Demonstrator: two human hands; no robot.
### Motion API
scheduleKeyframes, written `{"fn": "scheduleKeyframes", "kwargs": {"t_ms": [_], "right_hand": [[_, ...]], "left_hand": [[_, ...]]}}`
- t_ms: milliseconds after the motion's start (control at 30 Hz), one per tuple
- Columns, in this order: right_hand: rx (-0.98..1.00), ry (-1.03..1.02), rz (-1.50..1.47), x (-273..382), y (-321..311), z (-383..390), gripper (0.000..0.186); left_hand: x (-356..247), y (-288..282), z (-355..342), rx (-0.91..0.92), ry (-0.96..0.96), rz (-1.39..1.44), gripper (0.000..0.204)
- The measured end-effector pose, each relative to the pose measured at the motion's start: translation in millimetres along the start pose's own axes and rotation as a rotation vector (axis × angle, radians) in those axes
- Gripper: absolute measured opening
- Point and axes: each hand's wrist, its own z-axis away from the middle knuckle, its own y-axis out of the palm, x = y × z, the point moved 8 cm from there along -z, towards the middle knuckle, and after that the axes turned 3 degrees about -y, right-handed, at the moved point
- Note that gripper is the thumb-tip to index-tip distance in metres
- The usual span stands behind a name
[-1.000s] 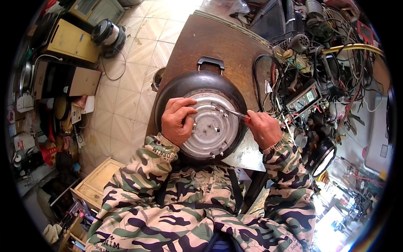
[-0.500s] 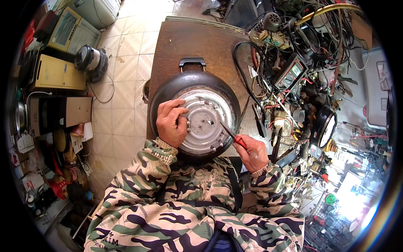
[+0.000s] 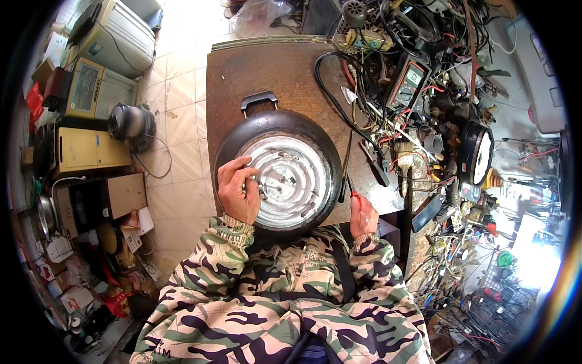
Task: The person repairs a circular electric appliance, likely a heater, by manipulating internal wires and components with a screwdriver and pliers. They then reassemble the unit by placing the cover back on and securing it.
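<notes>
A round black pan [image 3: 318, 130] lies underside up on the brown table, its black handle [image 3: 259, 97] pointing away from me. Its silver base plate [image 3: 290, 159] has concentric rings and several small metal posts. My left hand [image 3: 238, 191] rests over the plate's left edge with curled fingers, thumb and forefinger pinched by a post; what they hold, if anything, is too small to make out. Right of the pan, my right hand [image 3: 364, 215] is closed round a red-handled tool [image 3: 354, 196]. Most of that tool is hidden in the hand, so its kind is unclear.
A tangle of cables [image 3: 357, 91] and parts covers the table's right side, with a multimeter [image 3: 409, 82] among it. A black-handled tool [image 3: 376, 167] lies right of the pan. Appliances, including a yellow cabinet [image 3: 91, 147], line the left wall beyond the tiled floor [image 3: 176, 200].
My right hand has drawn the red-handled tool off the plate, to the pan's right side. The left hand keeps its place at the plate's left edge. The whole view has shifted slightly.
</notes>
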Motion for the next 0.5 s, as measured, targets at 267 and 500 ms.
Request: {"fn": "scheduleKeyframes", "kwargs": {"t_ms": [267, 500], "right_hand": [[-0.281, 0.042, 0.246, -35.2, 36.0, -22.1, 0.041], [-0.348, 0.015, 0.144, -43.8, 28.2, -36.3, 0.059]], "left_hand": [[3.1, 5.1, 4.1, 0.050, -0.017, -0.028, 0.022], [9.9, 6.9, 7.1, 0.052, -0.020, -0.062, 0.028]]}}
